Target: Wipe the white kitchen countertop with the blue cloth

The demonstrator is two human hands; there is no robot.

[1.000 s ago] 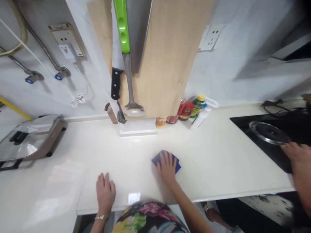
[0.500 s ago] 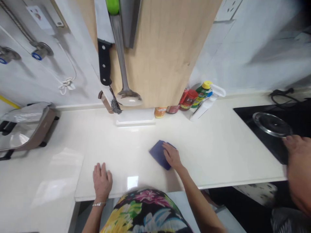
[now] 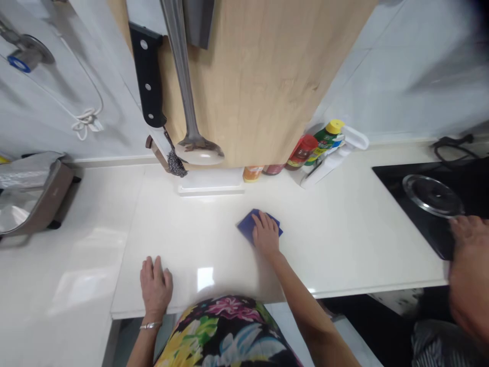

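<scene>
A folded blue cloth [image 3: 246, 225] lies on the white countertop [image 3: 328, 250], in front of the wall shelf. My right hand [image 3: 267, 237] is on top of the cloth, its fingers pressing and holding it against the surface; part of the cloth is hidden beneath them. Close to the counter's front edge, my left hand [image 3: 156, 290] rests palm down with its fingers stretched out and nothing in them. A silver bracelet [image 3: 151, 325] circles the left wrist.
A wooden panel [image 3: 252, 81] with a hanging knife [image 3: 148, 76] and ladle [image 3: 187, 97] juts out overhead. Bottles [image 3: 305, 150] line the wall. Another person's hand [image 3: 469, 244] is beside the black cooktop [image 3: 397, 178]. An electric pan [image 3: 53, 193] stands at left.
My right hand has slid the blue cloth slightly away from me along the counter. My left hand stays flat; the camera view has shifted a little.
</scene>
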